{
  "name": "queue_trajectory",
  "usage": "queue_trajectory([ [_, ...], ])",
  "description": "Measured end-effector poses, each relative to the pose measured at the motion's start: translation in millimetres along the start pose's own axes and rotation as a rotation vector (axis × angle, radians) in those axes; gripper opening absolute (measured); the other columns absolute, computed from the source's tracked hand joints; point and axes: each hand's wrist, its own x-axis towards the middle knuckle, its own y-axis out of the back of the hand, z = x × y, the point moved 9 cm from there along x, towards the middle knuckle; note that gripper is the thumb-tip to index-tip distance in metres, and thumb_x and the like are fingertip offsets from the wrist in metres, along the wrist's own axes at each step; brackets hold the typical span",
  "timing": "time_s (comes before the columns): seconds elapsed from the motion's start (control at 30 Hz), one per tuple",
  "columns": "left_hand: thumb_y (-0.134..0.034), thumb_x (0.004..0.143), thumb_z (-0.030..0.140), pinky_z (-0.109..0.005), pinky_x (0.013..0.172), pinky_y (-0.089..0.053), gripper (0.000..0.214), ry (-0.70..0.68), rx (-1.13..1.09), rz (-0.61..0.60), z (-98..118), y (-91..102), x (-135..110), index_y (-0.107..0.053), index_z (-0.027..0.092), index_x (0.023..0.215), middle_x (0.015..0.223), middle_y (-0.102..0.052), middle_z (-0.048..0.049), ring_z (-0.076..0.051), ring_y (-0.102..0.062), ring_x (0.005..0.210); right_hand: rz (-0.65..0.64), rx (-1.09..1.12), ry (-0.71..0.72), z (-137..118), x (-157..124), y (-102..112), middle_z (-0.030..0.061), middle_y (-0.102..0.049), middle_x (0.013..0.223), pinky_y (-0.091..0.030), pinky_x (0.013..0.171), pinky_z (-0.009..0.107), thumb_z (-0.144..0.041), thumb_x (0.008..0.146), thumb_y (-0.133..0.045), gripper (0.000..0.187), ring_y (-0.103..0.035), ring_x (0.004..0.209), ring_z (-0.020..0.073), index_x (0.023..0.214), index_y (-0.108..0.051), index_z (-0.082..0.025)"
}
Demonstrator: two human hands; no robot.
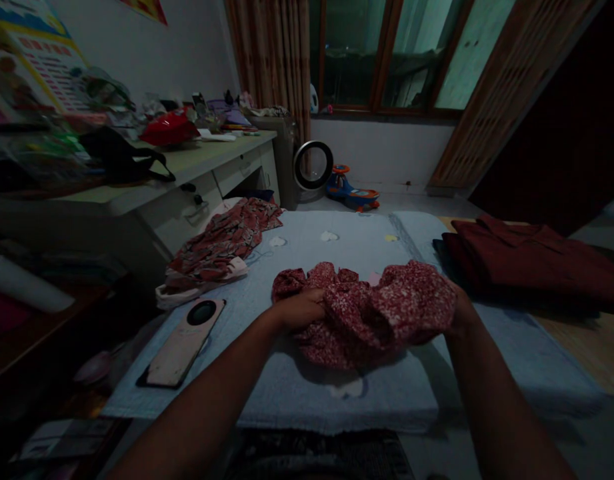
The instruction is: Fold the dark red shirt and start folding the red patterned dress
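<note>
Red speckled cloth (359, 317) was bunched above the blue cover (357, 250), apparently balanced from both sides, your left hand (303, 310) clamping its left folds, your right hand (464, 312) with fingers too hidden to tell.

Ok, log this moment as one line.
left hand: grips red cloth | right hand: at cloth's right edge, grip hidden | phone: on blue blanket, left | folded clothes: right

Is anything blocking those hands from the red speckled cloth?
Nothing visible is: the left hand grips the red speckled cloth, and the right hand touches its right end, fingers hidden.
</note>
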Motion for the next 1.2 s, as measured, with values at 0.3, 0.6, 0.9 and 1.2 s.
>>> queue_trajectory([
  [0.3, -0.068, 0.067, 0.028, -0.028, 0.066, -0.049, 0.025, 0.045, -0.288, 0.527, -20.8, 98.7, -3.7, -0.071, 0.014, 0.089, 0.079, -0.074, -0.0037, -0.018, -0.065, 0.067, 0.312, -0.010, -0.080, 47.9, 27.6, 36.8, -0.0006, -0.068, 0.070, -0.055, 0.057, 0.029, -0.027, 0.066, -0.072, 0.025, -0.065, 0.064, 0.0183, 0.088, -0.063, -0.022],
  [0.6, -0.081, 0.066, 0.030, -0.034, 0.081, -0.054, 0.078, 0.132, -0.390, 0.433, -42.7, 112.9, -26.5, -0.046, 0.019, 0.135, 0.108, -0.071, -0.0103, -0.023, -0.070, 0.089, 0.274, -0.313, 0.020, 43.7, 29.8, 36.7, 0.0030, -0.067, 0.100, -0.056, 0.069, 0.030, -0.043, 0.065, -0.077, 0.050, -0.068, 0.084, 0.0204, 0.106, -0.056, -0.025],
  [0.9, -0.066, 0.064, 0.022, -0.035, 0.095, -0.047, 0.067, 0.164, 0.044, 0.192, -27.2, 129.5, -19.9, -0.057, 0.023, 0.130, 0.130, -0.064, -0.0060, -0.026, -0.060, 0.118, 0.079, -0.458, -0.166, 56.1, 65.7, 1.6, 0.0073, -0.070, 0.108, -0.055, 0.079, 0.036, -0.053, 0.073, -0.073, 0.080, -0.070, 0.091, 0.0247, 0.141, -0.040, -0.029],
  [1.2, -0.065, 0.058, 0.017, -0.029, 0.079, -0.052, 0.052, 0.261, 0.119, 0.243, -26.0, 181.9, 7.1, -0.072, 0.023, 0.110, 0.109, -0.074, -0.0039, -0.023, -0.066, 0.098, -0.218, -0.381, -0.270, 36.3, 105.9, -20.3, 0.0021, -0.073, 0.079, -0.052, 0.065, 0.030, -0.030, 0.065, -0.075, 0.023, -0.066, 0.067, 0.0182, 0.085, -0.069, -0.020],
])
